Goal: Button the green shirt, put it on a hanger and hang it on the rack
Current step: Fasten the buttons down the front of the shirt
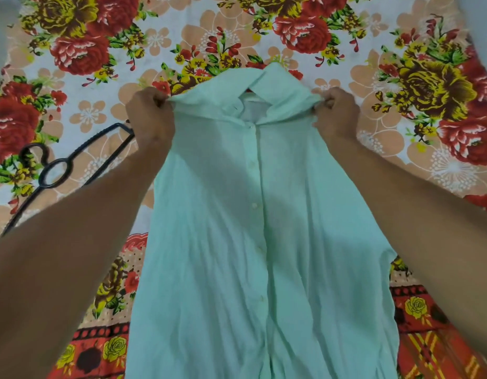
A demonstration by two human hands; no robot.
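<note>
Green shirt [237, 228] pinched by left hand [151, 119], right hand [336, 113].

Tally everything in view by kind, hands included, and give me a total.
Green shirt: 1
Black hanger: 1
Hands: 2, the left hand and the right hand, each gripping a shoulder of the shirt
Floral bedsheet: 1
Total: 5

The shirt [237, 242] is pale mint green with white buttons [254, 205]; the hanger [56, 170] is black; the bedsheet [291, 28] has red and yellow flowers.
</note>
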